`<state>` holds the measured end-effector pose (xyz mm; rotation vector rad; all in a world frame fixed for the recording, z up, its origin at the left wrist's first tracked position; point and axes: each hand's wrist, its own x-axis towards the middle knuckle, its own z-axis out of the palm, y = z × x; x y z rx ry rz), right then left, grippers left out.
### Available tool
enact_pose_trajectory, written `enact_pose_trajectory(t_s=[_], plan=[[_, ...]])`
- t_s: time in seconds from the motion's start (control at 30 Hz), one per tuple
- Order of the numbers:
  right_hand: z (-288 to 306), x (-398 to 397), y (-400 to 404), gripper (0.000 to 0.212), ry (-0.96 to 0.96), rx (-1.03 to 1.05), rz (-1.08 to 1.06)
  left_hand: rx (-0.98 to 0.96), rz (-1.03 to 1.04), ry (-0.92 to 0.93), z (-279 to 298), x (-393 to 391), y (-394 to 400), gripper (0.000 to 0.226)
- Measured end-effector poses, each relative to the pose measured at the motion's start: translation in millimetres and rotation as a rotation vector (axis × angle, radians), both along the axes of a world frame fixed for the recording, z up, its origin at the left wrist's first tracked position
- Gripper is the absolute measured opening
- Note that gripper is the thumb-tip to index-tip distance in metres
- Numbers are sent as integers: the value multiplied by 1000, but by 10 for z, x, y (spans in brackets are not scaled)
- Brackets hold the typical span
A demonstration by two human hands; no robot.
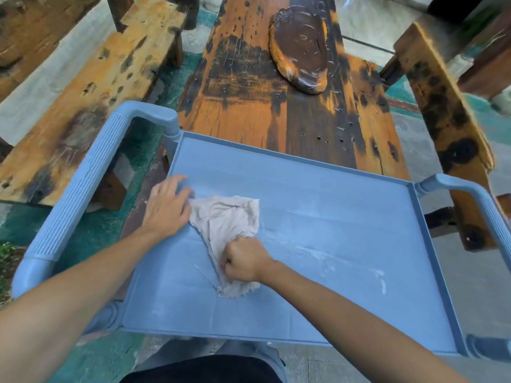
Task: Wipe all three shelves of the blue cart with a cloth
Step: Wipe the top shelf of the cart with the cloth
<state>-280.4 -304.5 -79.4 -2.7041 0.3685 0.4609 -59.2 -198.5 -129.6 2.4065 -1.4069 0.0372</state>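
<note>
Cloth (pixel 225 217) bunched in right hand (pixel 246 262) fist grip, left hand (pixel 166 207) flat on its edge.

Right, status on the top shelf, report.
Right hand fisted on cloth, left hand pinning its far corner. Top shelf, white residue at right. Nothing in the way.

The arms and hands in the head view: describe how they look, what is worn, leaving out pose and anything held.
Both forearms are bare to the frame edge, with no sleeves in view. The left hand and right hand wear no gloves, and no watch, ring or bracelet shows on either. No markings are visible.
</note>
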Motion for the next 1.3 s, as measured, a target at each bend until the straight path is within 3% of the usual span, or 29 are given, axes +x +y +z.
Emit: enact_pose_trajectory(t_s=[0.07, 0.13, 0.23, 0.33, 0.4, 0.6, 0.73, 0.8, 0.9, 1.07, 1.3], plan=[[-34, 82, 54, 18, -192, -73, -70, 49, -76, -46, 32, -194, -52, 31], [-194, 149, 98, 41, -317, -78, -153, 80, 23, 74, 77, -387, -150, 27], [-445, 126, 97, 63, -249, -106, -188, 91, 175, 239, 105, -572, -285, 25], [-586, 23, 1, 62, -309, -116, -170, 116, 252, 273, 124, -651, -319, 40], [-627, -81, -114, 61, -343, -130, -177, 161, 258, 194, 117, -698, -359, 43], [-638, -550, -660, 58, -417, -175, -269, 474, 351, 92, 173, -1003, -849, 66], [-648, -917, -1111, 57, -386, -219, -343, 302, 58, 130, 160, -1331, -1236, 43], [-644, -1095, -1331, 58, -365, -242, -382, 293, 16, 131, 147, -1507, -1359, 46], [-633, -1357, -1631, 60, -311, -268, -418, 469, 93, 58, 138, -1703, -1526, 56], [-648, -1919, -2189, 62, -201, -329, -543, 669, 237, 96, 274, -1951, -1980, 74], [-523, -2577, -2851, 65, 15, -419, -684, 895, 212, -2, 292, -2011, -2316, 84]])
